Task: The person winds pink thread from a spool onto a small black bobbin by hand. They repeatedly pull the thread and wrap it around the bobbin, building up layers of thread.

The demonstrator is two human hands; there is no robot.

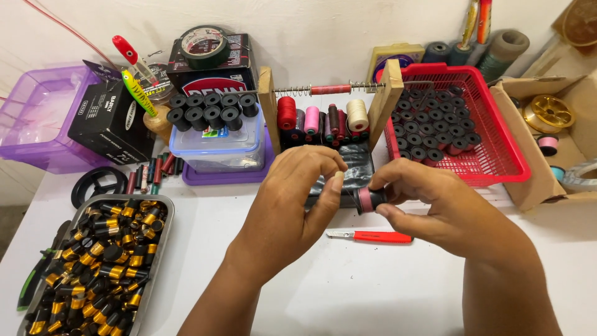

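Observation:
My right hand [435, 208] grips a small black spool wound with pink thread [367, 200] over the white table. My left hand [292, 199] is just left of it, thumb and fingertips pinched together near the spool's end; whether a thread runs between them is too fine to tell. Right behind the hands stands a wooden rack [388, 93] with a spring rod and several thread cones in red, pink, maroon and cream. A red-handled small knife [373, 236] lies on the table below the hands.
A red basket [497, 149] of black spools sits at the right. A metal tray [158, 249] of black-and-gold parts is at the lower left. A clear box [217, 152] topped with black spools, a purple bin [31, 124], and cardboard boxes [535, 168] ring the table.

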